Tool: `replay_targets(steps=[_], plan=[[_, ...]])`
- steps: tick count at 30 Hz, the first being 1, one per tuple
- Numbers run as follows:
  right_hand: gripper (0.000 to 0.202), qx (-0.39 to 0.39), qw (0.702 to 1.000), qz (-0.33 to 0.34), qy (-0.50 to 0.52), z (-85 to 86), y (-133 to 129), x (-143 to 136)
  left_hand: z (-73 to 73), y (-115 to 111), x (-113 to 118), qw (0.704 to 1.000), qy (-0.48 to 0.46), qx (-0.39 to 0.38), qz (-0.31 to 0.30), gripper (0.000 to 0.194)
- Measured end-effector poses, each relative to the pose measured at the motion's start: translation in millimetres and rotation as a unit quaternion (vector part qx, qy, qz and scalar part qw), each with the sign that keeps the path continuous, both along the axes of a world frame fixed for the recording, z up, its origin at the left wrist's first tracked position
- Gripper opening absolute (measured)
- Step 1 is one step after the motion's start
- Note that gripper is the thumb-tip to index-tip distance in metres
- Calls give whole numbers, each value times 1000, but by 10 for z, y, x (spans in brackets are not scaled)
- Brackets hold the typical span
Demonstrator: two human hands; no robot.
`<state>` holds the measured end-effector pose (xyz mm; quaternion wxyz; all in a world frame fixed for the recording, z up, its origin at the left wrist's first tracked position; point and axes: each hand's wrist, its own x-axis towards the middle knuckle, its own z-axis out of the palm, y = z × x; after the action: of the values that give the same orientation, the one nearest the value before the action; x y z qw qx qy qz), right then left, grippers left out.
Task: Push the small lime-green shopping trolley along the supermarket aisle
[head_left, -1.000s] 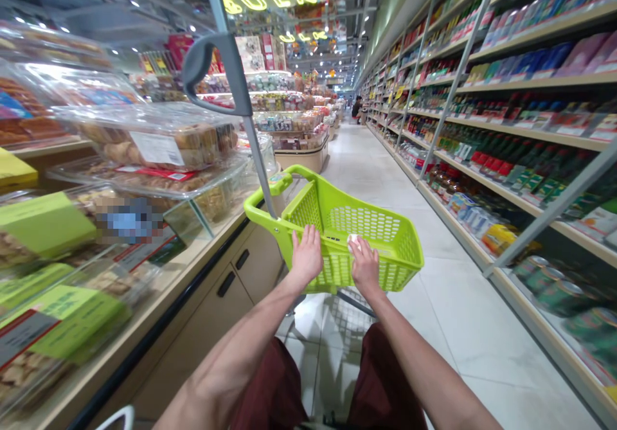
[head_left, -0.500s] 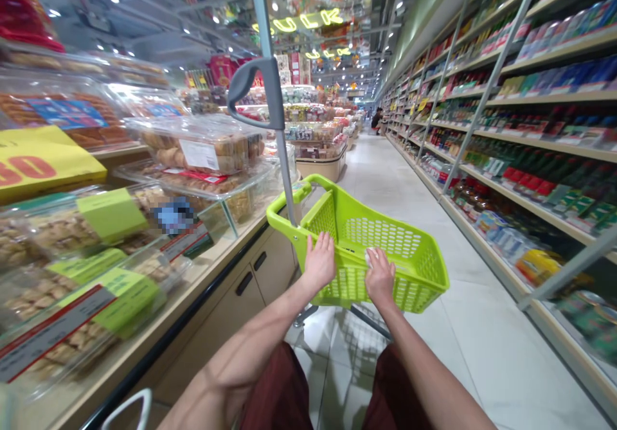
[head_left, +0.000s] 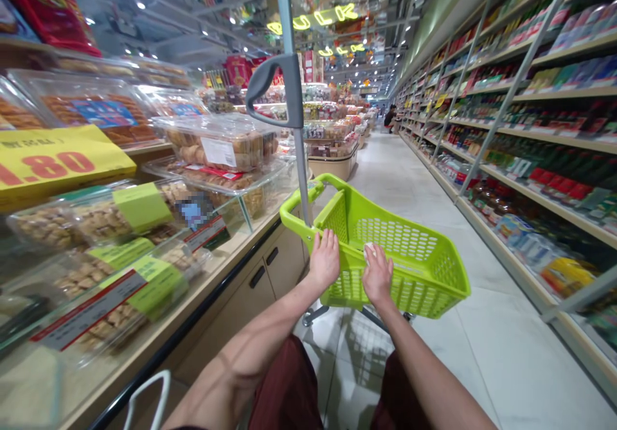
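A lime-green plastic shopping cart (head_left: pixel 405 237) stands side-on in front of me. My left hand (head_left: pixel 324 258) lies on its near side, close to the handle end, with fingers stretched out over the rim. A little to the right, my right hand (head_left: pixel 378 276) is at the same rim, its fingers bent around a small white wipe (head_left: pixel 369 250). Much of the wipe is hidden by the fingers. The basket has a perforated wall and a divider (head_left: pixel 332 215) near the handle. A grey pole with a looped grip (head_left: pixel 277 92) rises beside the handle.
On the left, a counter (head_left: pixel 241 282) bears clear boxes of snacks (head_left: pixel 216 144) and a yellow price sign (head_left: pixel 62 160). Bottle-filled shelves (head_left: pixel 511 134) line the right. A tiled aisle (head_left: pixel 371 166) runs ahead, with a crouching person (head_left: pixel 389 119) far off.
My view has turned left, so the cart and shelves sit further right. Along the rim, my right hand has slid slightly toward my left hand with the white wipe.
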<state>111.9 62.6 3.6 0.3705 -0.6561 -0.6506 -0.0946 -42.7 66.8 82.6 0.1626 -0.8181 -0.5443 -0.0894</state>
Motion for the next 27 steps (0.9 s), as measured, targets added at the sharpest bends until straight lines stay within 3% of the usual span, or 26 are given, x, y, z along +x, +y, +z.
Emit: replay_targets(steps=[8, 16, 20, 27], plan=[[48, 21, 1000, -20, 4, -52, 14, 287, 111, 70, -264, 1000, 6, 6, 11, 60], [48, 5, 997, -61, 42, -58, 82, 334, 108, 7, -128, 1000, 6, 12, -5, 58], [48, -18, 997, -50, 57, 69, 74, 182, 85, -11, -131, 999, -4, 28, -22, 58], [52, 14, 997, 65, 39, 258, 59, -288, 122, -58, -191, 999, -3, 20, -39, 57]])
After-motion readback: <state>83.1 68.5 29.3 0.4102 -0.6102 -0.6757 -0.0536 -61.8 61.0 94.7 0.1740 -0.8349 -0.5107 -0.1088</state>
